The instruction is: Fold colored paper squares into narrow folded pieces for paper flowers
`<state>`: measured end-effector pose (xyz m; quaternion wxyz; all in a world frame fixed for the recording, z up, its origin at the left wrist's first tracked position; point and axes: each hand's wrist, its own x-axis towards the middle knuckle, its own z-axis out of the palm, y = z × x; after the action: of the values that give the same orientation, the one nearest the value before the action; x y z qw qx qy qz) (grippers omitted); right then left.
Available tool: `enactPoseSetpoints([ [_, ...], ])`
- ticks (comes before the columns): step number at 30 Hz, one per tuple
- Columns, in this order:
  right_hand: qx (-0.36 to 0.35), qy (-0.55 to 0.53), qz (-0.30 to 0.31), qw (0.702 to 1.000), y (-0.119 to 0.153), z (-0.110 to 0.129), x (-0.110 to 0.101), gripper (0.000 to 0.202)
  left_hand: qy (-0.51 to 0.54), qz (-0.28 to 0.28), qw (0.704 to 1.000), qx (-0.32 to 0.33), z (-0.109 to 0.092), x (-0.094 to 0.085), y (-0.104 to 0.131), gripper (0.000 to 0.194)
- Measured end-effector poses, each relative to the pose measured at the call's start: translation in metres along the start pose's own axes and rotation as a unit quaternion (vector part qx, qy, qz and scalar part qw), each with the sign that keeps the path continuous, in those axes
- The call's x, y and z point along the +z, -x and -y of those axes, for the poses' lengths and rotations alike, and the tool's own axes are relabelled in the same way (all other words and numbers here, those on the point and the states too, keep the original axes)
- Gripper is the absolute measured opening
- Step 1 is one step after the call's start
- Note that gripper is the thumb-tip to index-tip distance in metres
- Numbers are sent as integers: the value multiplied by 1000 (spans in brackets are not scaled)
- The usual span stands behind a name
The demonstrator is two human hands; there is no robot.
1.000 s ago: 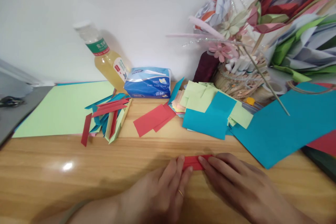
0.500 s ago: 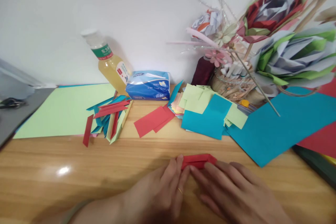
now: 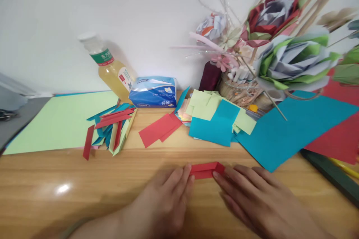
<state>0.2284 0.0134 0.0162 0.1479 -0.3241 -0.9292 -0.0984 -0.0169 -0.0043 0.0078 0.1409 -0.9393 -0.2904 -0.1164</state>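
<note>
A red folded paper strip (image 3: 204, 171) lies near the front of the wooden table, its long edges turned inward and its right end creased at a slant. My left hand (image 3: 171, 194) is closed, pinching the strip's left end between thumb and fingers. At the opposite end my right hand (image 3: 252, 194) grips the slanted corner, thumb in front and fingertips behind. Farther back lie two flat red paper rectangles (image 3: 155, 130), partly overlapping. To their left is a pile of folded paper strips (image 3: 113, 125) in red, blue and pale green.
Large green sheets (image 3: 42, 127) lie at left. Behind stand a yellow drink bottle (image 3: 112, 74) and a blue tissue pack (image 3: 153, 91). Small cut papers (image 3: 213, 127), a big blue sheet (image 3: 291, 130) and a dark green tool (image 3: 331, 173) occupy the right. Paper flowers (image 3: 297, 59) overhang there.
My right thumb has shifted right along the strip, exposing more of its middle and lower fold. Both hands still hold its ends. The whole view has shifted slightly.
</note>
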Motion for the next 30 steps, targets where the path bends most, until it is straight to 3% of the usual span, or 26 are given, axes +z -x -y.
enactPoseSetpoints([
  [10,19,-42,-9,999,7,-7,-1,27,76,34,996,-31,15,-3,-1,26],
  [16,-10,-44,-57,997,-5,-2,0,24,30,27,999,-1,13,-1,-2,25],
  [23,-92,-41,74,992,-10,-3,12,61,-53,5,998,-17,-1,-3,4,32],
  [30,-71,-24,86,993,8,-12,13,65,-121,-15,991,-54,-15,-5,8,36],
])
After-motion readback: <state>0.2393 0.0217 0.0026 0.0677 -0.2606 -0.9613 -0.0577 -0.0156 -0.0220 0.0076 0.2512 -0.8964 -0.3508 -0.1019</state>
